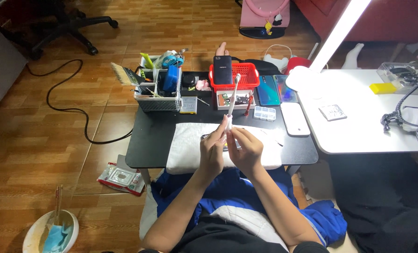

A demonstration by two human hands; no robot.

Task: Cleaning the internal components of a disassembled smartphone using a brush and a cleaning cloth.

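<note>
At centre frame, both hands are pinching a white toothbrush [231, 105]: left hand [212, 151] and right hand [245, 149] grips pressing its handle above the black surface [155, 136].

You have a single view, taken from the camera on your own head, looking steeply down and forward over your lap at the low black surface [148, 140] in front of you. It sits close enough that your forearms enter from the bottom edge and your left hand [213, 152] and right hand [246, 150] meet near the middle. Farther off, it takes in the wooden floor [78, 61] and the white surface [359, 122] on your right.
</note>
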